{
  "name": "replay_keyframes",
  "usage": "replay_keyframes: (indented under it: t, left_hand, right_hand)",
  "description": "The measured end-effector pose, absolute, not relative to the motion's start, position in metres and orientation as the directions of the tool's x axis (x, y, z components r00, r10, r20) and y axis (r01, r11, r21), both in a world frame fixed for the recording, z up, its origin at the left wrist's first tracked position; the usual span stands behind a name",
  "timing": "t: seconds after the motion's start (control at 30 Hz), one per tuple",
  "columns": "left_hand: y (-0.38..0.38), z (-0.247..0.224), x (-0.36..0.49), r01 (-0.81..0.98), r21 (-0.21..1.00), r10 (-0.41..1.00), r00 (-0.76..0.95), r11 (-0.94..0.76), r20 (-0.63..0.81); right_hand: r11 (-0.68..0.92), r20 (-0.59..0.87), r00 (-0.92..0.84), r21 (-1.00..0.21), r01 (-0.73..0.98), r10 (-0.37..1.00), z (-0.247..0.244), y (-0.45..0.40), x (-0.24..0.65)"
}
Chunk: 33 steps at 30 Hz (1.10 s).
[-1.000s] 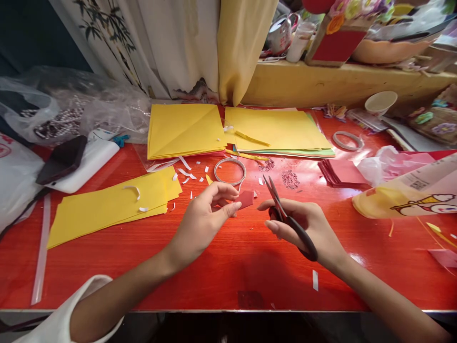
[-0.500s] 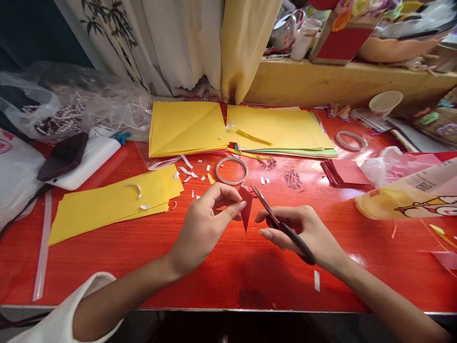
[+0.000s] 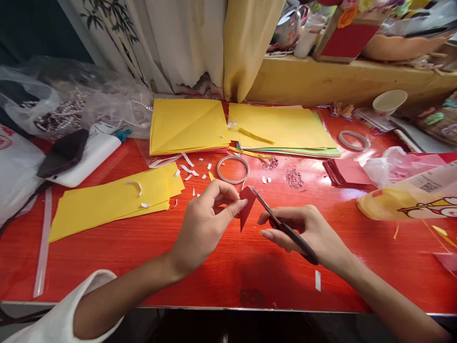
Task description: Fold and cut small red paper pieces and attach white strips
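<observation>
My left hand (image 3: 210, 221) pinches a small dark red piece of paper (image 3: 245, 212), pointed at its lower end, between thumb and fingers. In my right hand (image 3: 307, 233) is a pair of scissors (image 3: 291, 234) with black handles. The scissor tips touch the upper right corner of the red paper; whether they bite into it I cannot tell. Just behind my left hand lies a roll of thin tape (image 3: 233, 169). White paper scraps (image 3: 189, 171) are scattered near it.
Yellow sheets (image 3: 189, 126) lie at the back, and yellow strips (image 3: 110, 202) at the left. To the right are a stack of red paper squares (image 3: 345, 172), a second tape roll (image 3: 354, 140) and a drink cup (image 3: 410, 193) on its side. A phone (image 3: 63, 153) rests at the left.
The scissors have come up against the red paper's upper right corner, closing the small gap between them. The red paper has tilted slightly in my left hand.
</observation>
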State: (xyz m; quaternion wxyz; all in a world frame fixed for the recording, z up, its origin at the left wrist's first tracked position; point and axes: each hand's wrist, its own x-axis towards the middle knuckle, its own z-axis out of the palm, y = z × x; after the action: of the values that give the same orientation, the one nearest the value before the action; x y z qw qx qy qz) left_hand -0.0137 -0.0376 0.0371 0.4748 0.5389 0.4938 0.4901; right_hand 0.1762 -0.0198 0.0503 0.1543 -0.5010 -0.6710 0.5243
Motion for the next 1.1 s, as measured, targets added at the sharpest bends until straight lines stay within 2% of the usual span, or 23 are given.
replay_keyframes:
  t: [0.6,1.1]
  left_hand:
    - [-0.0369,0.0368,-0.0144,0.072,0.995,0.997,0.049,-0.069,0.066]
    - [-0.0342,0.0389,-0.0151,0.024,1.000,0.998,0.067,-0.001,-0.001]
  right_hand:
    - [-0.072,-0.359,-0.458,-0.843,0.534,0.813,0.0481,-0.0190,0.1752]
    - [-0.039,-0.354,-0.463,-0.825,0.563,0.812,0.0463,-0.0192,0.1775]
